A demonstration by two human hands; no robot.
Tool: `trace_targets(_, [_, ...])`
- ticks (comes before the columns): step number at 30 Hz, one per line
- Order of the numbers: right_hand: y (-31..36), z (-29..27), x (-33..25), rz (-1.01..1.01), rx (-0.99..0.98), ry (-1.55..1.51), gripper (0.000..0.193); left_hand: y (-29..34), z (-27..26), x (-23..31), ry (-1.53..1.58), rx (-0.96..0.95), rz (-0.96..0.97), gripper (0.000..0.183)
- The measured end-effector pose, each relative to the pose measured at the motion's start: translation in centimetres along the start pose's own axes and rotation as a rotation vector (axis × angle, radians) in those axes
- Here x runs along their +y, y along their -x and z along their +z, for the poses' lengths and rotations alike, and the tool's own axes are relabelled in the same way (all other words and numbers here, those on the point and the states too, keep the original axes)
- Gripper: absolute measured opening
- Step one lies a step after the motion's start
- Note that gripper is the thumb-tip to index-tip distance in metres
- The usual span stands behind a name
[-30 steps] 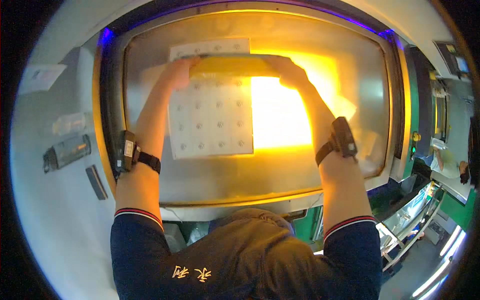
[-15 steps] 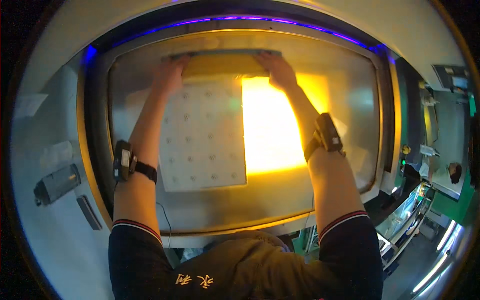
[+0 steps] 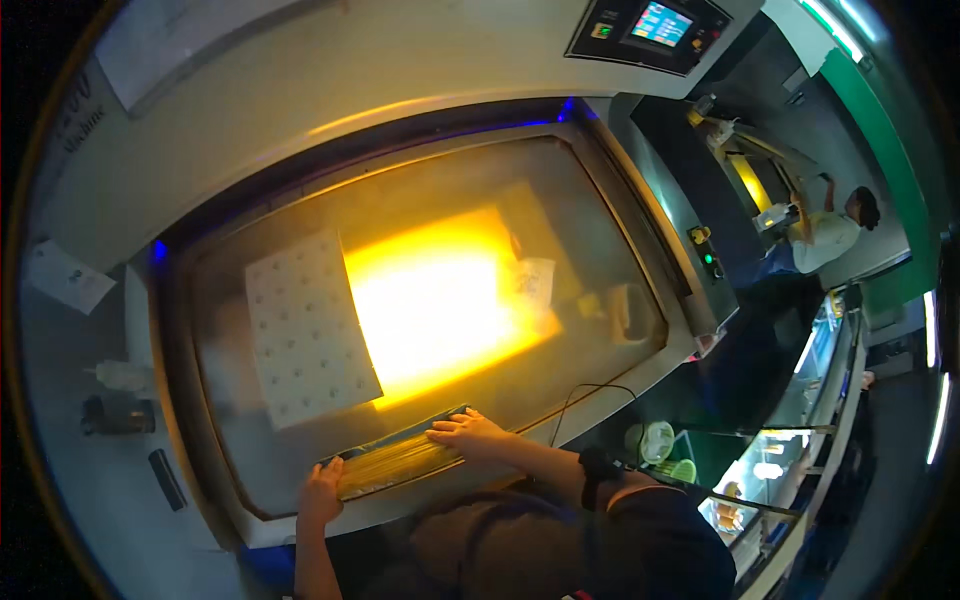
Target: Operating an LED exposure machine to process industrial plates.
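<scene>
Head view: looks down on a long yellow bar with a blue-grey upper edge point(image 3: 400, 465), set slantwise at the near side of a broad grey metal bed point(image 3: 440, 190), just beside its near rim; whether resting on the surface or raised above it, cannot tell. Holds the bar's left end in the left hand point(image 3: 321, 490), with fingers bent over the edge, and its right end in the right hand point(image 3: 470, 437), with fingers laid across the top. Shows, just beyond the bar and to the left, a white rectangular sheet with rows of small dark marks point(image 3: 308, 330), bordered on its right by a glowing yellow-white patch of light point(image 3: 430, 310). Includes, farther right on the bed, a small pale piece of paper point(image 3: 537, 282) and a pale rounded block point(image 3: 628, 312). Loops a thin black cable point(image 3: 565, 405) near the right part of the near rim. Takes in, left of the bed, a dark cylindrical object point(image 3: 117, 415) and a slim dark rectangular block point(image 3: 167, 480). Reveals, at far right, a black control panel with a lit screen point(image 3: 662, 22) and, well apart at right, a co-worker in a pale top point(image 3: 825, 240).
</scene>
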State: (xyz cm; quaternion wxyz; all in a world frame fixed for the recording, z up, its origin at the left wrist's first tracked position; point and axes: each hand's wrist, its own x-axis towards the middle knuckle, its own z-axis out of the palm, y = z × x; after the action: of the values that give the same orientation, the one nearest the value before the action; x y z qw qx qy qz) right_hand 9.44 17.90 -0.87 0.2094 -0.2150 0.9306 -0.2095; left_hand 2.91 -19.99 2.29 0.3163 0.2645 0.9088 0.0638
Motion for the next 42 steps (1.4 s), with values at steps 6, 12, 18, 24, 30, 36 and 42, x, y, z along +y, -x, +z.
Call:
trace_targets(6, [5.4, 2.1, 10.0, -0.287, -0.236, -0.206, 0.063, 4.6, 6.2, 8.8, 0.066, 0.08, 0.075, 0.053])
trace_targets(12, [18.3, -4.9, 20.8, -0.148, 0.337, -0.283, 0.052, 2.6, 6.6, 26.2, 0.54, 0.002, -0.098, 0.041])
trace_targets(18, [36.4, -16.8, 38.7, 0.843, 0.763, 0.009, 0.055, -0.8, 8.3, 24.2, 0.422, -0.175, -0.037, 0.07])
trace_targets(24, [43.1, -15.2, 43.8, 1.347, 0.711, 0.205, 0.096, 0.0, 5.6, 28.9, 0.351, -0.13, -0.104, 0.076])
trace_targets(30, [42.4, -15.5, 43.9, 1.392, 0.651, 0.134, 0.107, 0.6, 9.7, 29.6, 0.458, 0.093, -0.268, 0.074])
trace_targets(36, [42.4, -14.4, 45.4, 1.338, 0.696, 0.156, 0.104, 1.5, 10.5, 30.8, 0.466, 0.221, -0.357, 0.073])
trace_targets(42, [42.1, -15.3, 44.9, 1.377, 0.666, 0.17, 0.102, 2.6, 7.6, 26.2, 0.185, 0.1, -0.4, 0.062])
